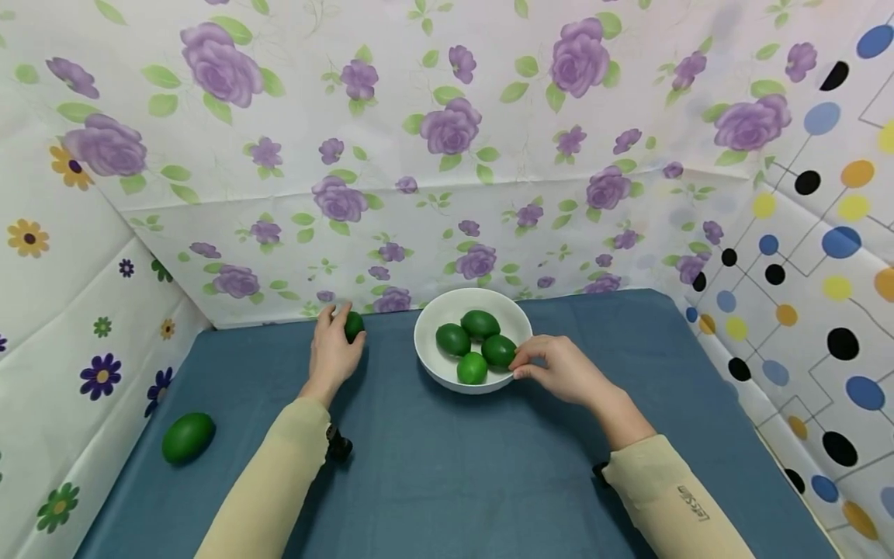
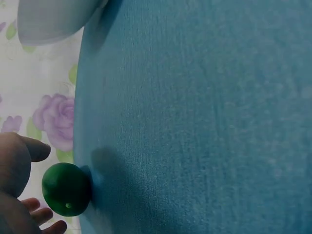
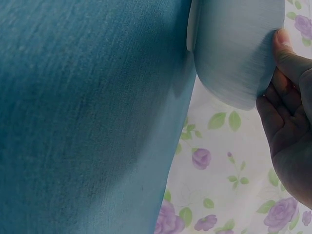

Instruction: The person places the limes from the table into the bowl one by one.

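My left hand (image 1: 334, 351) reaches around a dark green lime (image 1: 354, 326) at the table's back edge. In the left wrist view its thumb stands apart from the lime (image 2: 67, 189), and the fingers spread beside and behind it. My right hand (image 1: 562, 369) pinches the right rim of a white bowl (image 1: 433, 361); in the right wrist view the thumb lies against the bowl's outer wall (image 3: 234, 53). Inside the bowl are several green limes (image 1: 479, 325), the front one (image 1: 472, 369) brighter than the others. The rightmost lime (image 1: 499, 352) sits right by my right fingertips.
A larger green oval fruit (image 1: 188, 439) lies on the blue cloth (image 1: 447, 473) at the left. Behind the table stands a purple-flowered sheet (image 1: 391, 225), with patterned sheets at both sides. Dark wrist straps (image 1: 338, 444) show at both sleeves.
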A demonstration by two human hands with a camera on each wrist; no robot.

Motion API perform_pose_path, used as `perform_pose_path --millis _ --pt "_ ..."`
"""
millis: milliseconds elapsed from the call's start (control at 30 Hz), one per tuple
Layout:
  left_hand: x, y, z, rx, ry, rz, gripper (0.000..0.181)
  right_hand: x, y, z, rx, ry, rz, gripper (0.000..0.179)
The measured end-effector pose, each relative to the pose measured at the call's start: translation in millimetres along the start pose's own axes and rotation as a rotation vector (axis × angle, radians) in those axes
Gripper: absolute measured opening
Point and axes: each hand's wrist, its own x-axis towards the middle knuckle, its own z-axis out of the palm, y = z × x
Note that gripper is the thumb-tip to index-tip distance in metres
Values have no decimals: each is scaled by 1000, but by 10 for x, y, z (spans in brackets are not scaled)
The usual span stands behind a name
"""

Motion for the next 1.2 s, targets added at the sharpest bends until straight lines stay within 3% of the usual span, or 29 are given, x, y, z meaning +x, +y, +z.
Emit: perform_pose_path --millis 500,933,1200 --pt "146 -73 23 70 -79 -25 65 5 20 15 -8 -1 12 7" --pt "147 -116 -4 50 -71 -27 61 8 13 5 8 -2 16 6" --pt "113 -120 24 27 -47 -62 60 10 13 13 6 1 16 6"
